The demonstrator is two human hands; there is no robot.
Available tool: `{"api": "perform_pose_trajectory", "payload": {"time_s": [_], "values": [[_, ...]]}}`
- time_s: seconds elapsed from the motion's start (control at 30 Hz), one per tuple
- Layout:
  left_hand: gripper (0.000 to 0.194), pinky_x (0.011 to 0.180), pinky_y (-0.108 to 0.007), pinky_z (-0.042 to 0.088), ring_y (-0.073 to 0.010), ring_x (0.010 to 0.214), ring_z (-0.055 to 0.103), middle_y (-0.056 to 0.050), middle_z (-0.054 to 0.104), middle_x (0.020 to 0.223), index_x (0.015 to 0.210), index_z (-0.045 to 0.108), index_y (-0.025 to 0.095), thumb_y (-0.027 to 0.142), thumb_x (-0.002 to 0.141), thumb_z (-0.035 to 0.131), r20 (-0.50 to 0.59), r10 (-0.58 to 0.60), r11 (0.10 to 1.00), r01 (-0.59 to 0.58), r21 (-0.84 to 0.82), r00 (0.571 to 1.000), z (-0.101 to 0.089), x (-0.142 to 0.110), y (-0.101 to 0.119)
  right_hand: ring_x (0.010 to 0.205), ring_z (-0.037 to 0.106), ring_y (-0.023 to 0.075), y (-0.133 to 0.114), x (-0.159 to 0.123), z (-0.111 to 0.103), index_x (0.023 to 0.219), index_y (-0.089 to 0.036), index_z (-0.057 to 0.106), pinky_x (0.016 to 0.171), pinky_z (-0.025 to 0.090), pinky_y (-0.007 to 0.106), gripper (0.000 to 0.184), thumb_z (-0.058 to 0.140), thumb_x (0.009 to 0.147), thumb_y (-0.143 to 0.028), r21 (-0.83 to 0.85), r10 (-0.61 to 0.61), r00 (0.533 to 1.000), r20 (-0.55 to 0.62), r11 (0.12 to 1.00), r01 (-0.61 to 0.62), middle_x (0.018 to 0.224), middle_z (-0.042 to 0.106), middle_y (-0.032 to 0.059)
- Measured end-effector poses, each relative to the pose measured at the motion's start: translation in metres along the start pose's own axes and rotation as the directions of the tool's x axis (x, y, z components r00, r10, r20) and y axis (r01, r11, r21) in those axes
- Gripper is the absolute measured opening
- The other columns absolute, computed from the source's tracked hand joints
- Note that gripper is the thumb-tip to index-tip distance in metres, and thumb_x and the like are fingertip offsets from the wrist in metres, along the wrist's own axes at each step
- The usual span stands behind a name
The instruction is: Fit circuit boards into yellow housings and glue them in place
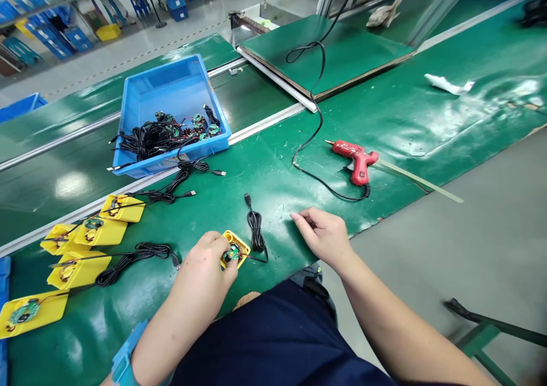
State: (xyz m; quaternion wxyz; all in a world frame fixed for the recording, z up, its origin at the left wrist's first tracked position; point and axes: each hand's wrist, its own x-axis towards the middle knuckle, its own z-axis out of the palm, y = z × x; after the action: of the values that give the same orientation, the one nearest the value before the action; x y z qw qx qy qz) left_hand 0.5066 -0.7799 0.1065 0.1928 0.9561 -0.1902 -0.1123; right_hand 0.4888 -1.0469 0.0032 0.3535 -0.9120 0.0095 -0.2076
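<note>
My left hand (209, 263) grips a small yellow plastic housing (244, 246) near the table's front edge, thumb and fingers on either side. Inside the housing sits a green circuit board (232, 253), partly covered by my thumb. From it a wire runs right to a bundled black USB cable (255, 229) lying on the table. To the right, my right hand (323, 235) is closed just above the green surface, fingers curled and thumb against them, with nothing showing in it. Beyond that hand lies a red glue gun (356, 159), its nozzle pointing left and a glue stick (421, 179) sticking out behind.
At the left are several yellow housings (105, 233) with boards and cables. A blue bin (164, 84) behind them holds boards and black cables. The glue gun's cord (320, 113) trails over a raised green panel (337, 56). A white scrap (447, 84) lies at the right.
</note>
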Motion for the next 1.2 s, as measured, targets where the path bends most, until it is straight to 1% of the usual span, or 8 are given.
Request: {"api": "perform_pose_trajectory", "payload": {"time_s": [0.33,0.53,0.83,0.93,1.0,1.1,1.13,1.2], "values": [[0.011,0.068,-0.027,0.044,-0.0143,0.074,0.060,-0.003,0.064,0.094,0.079,0.061,0.018,0.008,0.081,0.066,0.013,0.011,1.000,-0.011,0.009,1.000,-0.002,0.002,0.000,0.052,0.058,0.0144,0.002,0.000,0.002,0.073,-0.020,0.065,0.055,0.042,0.027,0.033,0.057,0.098,-0.040,0.020,-0.009,1.000,-0.010,1.000,0.009,0.061,0.065,0.0015],[0.012,0.068,-0.026,0.044,-0.0140,0.077,0.061,-0.003,0.065,0.096,0.079,0.061,0.018,0.007,0.081,0.067,0.019,0.009,1.000,-0.009,-0.018,1.000,-0.003,0.002,0.000,0.056,0.060,0.0148,0.003,-0.002,0.002,0.076,-0.019,0.066,0.058,0.044,0.027,0.030,0.059,0.098,-0.037,0.003,-0.032,0.999,-0.007,0.999,0.032,0.064,0.066,0.0017],[0.012,0.066,-0.027,0.046,-0.0139,0.071,0.061,-0.003,0.066,0.091,0.076,0.061,0.018,0.008,0.079,0.066,0.011,-0.007,1.000,0.007,0.017,1.000,-0.004,0.005,0.004,0.057,0.062,0.0159,0.005,-0.002,0.003,0.078,-0.020,0.067,0.059,0.045,0.028,0.031,0.056,0.100,-0.039,-0.022,-0.044,0.999,0.011,0.999,0.045,0.066,0.068,0.0026],[0.010,0.071,-0.028,0.049,-0.0160,0.077,0.063,-0.004,0.066,0.090,0.076,0.062,0.019,0.010,0.080,0.066,0.028,-0.026,0.999,0.026,0.023,0.999,-0.008,0.005,0.008,0.057,0.064,0.0162,0.004,-0.003,0.003,0.078,-0.019,0.067,0.058,0.046,0.029,0.032,0.056,0.100,-0.039,-0.034,-0.088,0.996,0.006,0.996,0.088,0.067,0.069,0.0027],[0.009,0.075,-0.029,0.050,-0.0180,0.082,0.064,-0.004,0.066,0.090,0.077,0.063,0.019,0.011,0.081,0.065,0.075,-0.054,0.998,0.052,0.028,0.996,-0.012,0.004,0.012,0.057,0.065,0.0166,0.004,-0.006,0.004,0.079,-0.020,0.068,0.056,0.046,0.029,0.032,0.057,0.100,-0.040,-0.042,-0.131,0.991,-0.016,0.991,0.130,0.068,0.071,0.0032],[0.005,0.078,-0.030,0.051,-0.0193,0.086,0.064,-0.005,0.065,0.093,0.084,0.066,0.019,0.014,0.083,0.064,0.119,-0.080,0.997,0.077,0.030,0.990,-0.014,0.001,0.016,0.056,0.068,0.0192,0.009,-0.009,0.005,0.080,-0.022,0.069,0.052,0.047,0.031,0.035,0.057,0.100,-0.048,-0.067,-0.181,0.981,-0.065,0.982,0.176,0.070,0.073,0.0058],[0.006,0.077,-0.030,0.051,-0.0195,0.086,0.063,-0.005,0.065,0.094,0.087,0.067,0.019,0.016,0.084,0.063,0.119,-0.087,0.996,0.083,0.038,0.989,-0.014,0.000,0.015,0.056,0.068,0.0203,0.013,-0.008,0.006,0.081,-0.023,0.069,0.050,0.047,0.033,0.037,0.056,0.099,-0.051,-0.069,-0.192,0.980,-0.059,0.980,0.188,0.071,0.074,0.0068],[0.007,0.076,-0.030,0.052,-0.0200,0.085,0.063,-0.006,0.065,0.097,0.090,0.067,0.018,0.018,0.084,0.064,0.123,-0.108,0.993,0.102,0.058,0.987,-0.013,-0.002,0.013,0.054,0.069,0.0211,0.018,0.000,0.005,0.082,-0.024,0.069,0.047,0.047,0.035,0.041,0.055,0.098,-0.059,-0.015,-0.259,0.966,0.025,0.966,0.259,0.072,0.074,0.0083]]}}
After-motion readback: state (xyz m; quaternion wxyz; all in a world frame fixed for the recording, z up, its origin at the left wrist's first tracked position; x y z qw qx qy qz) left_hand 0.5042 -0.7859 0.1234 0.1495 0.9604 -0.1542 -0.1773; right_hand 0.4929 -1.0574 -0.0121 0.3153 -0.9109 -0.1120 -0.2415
